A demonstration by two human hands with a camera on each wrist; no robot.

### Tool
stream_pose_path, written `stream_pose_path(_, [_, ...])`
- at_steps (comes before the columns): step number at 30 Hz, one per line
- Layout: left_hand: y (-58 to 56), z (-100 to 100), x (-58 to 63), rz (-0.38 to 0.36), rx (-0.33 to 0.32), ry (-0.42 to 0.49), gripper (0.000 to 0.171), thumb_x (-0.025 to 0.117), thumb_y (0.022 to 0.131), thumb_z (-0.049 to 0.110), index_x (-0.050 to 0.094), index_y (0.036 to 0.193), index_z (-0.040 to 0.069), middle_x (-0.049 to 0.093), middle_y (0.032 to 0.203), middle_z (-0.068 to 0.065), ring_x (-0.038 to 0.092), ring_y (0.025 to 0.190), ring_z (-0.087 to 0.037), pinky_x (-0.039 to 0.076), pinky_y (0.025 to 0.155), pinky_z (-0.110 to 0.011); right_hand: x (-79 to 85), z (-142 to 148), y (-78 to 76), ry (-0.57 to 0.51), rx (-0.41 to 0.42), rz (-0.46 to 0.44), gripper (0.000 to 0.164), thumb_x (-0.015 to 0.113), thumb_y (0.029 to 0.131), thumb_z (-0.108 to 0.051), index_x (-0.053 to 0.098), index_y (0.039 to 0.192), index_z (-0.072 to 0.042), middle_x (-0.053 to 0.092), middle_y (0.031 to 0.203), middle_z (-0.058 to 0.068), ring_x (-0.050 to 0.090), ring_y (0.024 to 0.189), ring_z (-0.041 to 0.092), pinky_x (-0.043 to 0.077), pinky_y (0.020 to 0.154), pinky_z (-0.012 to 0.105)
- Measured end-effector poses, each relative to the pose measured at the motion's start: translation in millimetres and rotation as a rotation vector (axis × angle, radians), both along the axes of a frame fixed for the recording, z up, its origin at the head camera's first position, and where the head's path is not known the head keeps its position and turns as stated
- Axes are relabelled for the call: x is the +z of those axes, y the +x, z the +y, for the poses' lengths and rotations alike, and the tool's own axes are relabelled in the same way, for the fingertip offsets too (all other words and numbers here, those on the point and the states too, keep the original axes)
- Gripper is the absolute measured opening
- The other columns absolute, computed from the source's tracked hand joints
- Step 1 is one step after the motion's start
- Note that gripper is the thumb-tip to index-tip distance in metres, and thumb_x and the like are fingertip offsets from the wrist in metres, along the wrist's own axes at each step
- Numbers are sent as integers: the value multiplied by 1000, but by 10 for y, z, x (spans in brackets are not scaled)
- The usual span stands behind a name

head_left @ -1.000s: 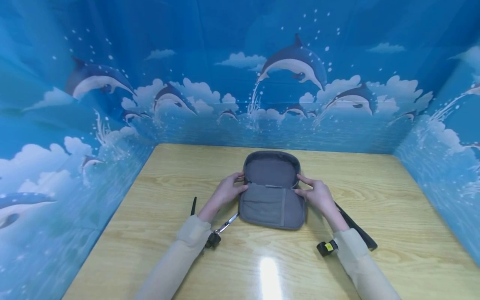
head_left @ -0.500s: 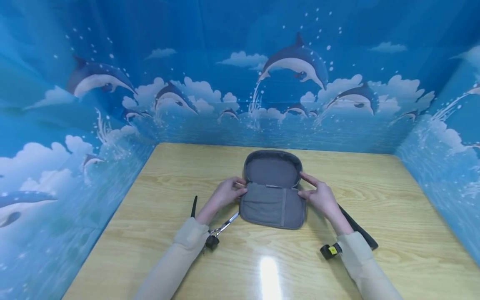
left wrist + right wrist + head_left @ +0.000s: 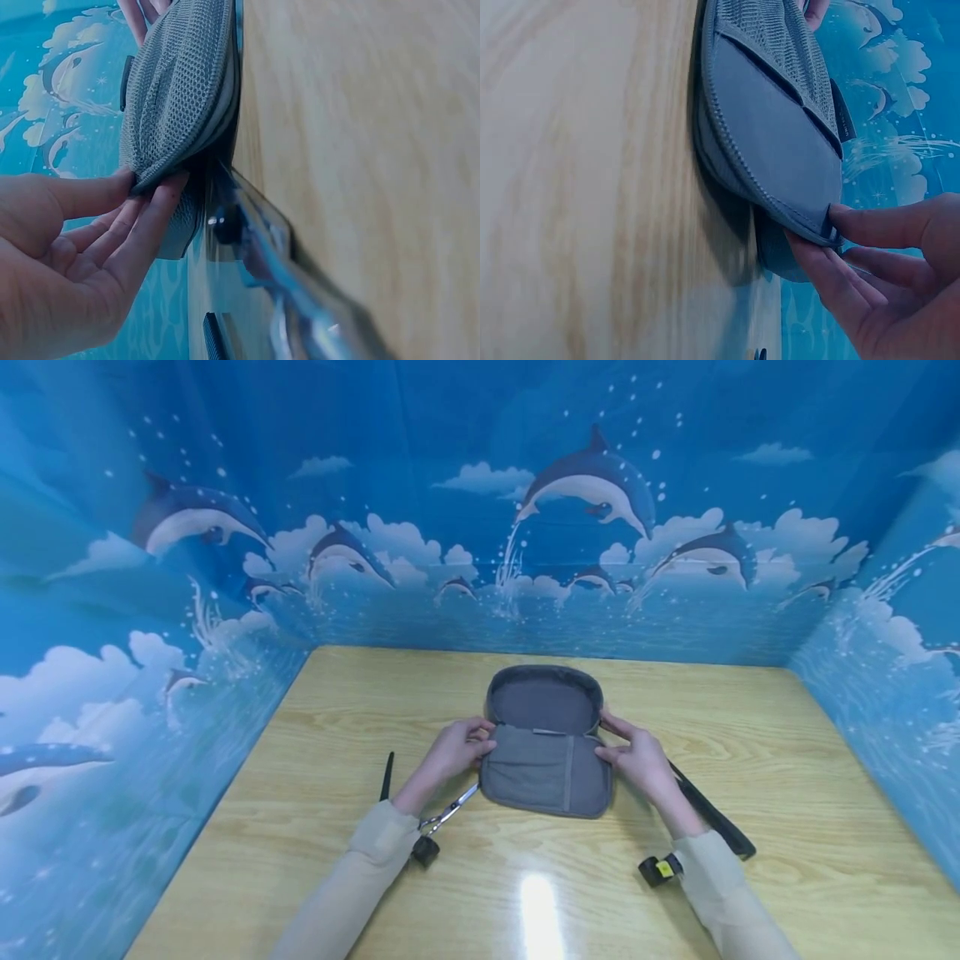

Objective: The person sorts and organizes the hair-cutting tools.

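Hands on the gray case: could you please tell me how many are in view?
2: the left hand pinches the left edge of the gray case, and the right hand pinches its right edge.

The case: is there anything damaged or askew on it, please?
Nothing stands out: the open case shows no visible tear or stain, and the left hand and right hand pinch its sides.
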State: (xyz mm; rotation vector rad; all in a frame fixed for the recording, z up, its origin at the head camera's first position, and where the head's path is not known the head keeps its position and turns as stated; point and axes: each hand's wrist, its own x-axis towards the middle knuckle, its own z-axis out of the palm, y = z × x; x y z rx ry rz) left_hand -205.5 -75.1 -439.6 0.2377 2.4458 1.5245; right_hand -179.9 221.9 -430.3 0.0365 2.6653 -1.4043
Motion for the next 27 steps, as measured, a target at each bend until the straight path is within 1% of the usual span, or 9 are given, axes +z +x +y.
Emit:
stream_pose_path(6, [51, 2, -1, 18, -3, 13, 28, 67, 95, 2, 64, 122, -3, 70, 105, -15, 71, 90, -22, 61, 71, -33, 4, 15, 77, 34, 8, 24, 58, 63, 99, -5, 41, 153, -3, 49, 149, 24, 72, 101, 30, 60, 76, 32])
stream_pose_path(11, [73, 9, -18, 27, -10, 7, 26, 67, 96, 3, 65, 122, -2, 70, 103, -14, 72, 90, -23, 61, 70, -31, 11, 25, 125, 54, 6, 32, 56, 62, 100, -7, 42, 152, -4, 51, 147, 22, 71, 104, 33, 60, 77, 31])
stream_pose_path(15, [104, 11, -18, 36, -25, 6, 25, 66, 96, 2, 65, 120, -3, 71, 103, -16, 72, 90, -26, 61, 70, -30, 24, 28, 161, 66, 0, 28, 56, 64, 99, -9, 44, 151, -3, 55, 143, 21, 64, 118, 38, 60, 83, 35])
stream_pose_path(18, [134, 11, -10, 39, -40, 9, 25, 66, 96, 2, 64, 120, -4, 70, 103, -17, 72, 90, -27, 62, 70, -32, 32, 30, 192, 76, 1, 30, 56, 66, 99, -9, 45, 150, -3, 57, 140, 21, 61, 123, 39, 59, 87, 38])
stream_pose_path(22, [170, 3, -3, 38, -50, 6, 25, 66, 96, 2, 64, 120, -4, 70, 101, -16, 72, 89, -26, 62, 71, -32, 34, 37, 246, 86, 11, 54, 56, 66, 98, -9, 46, 150, -2, 59, 138, 21, 62, 120, 38, 60, 84, 37])
stream_pose_path(27, [214, -9, -7, 26, -58, -9, 25, 66, 97, 4, 64, 121, -4, 70, 102, -15, 72, 91, -26, 61, 70, -31, 24, 32, 306, 58, 31, 61, 58, 66, 97, -6, 44, 151, -2, 55, 142, 23, 67, 111, 39, 61, 81, 36])
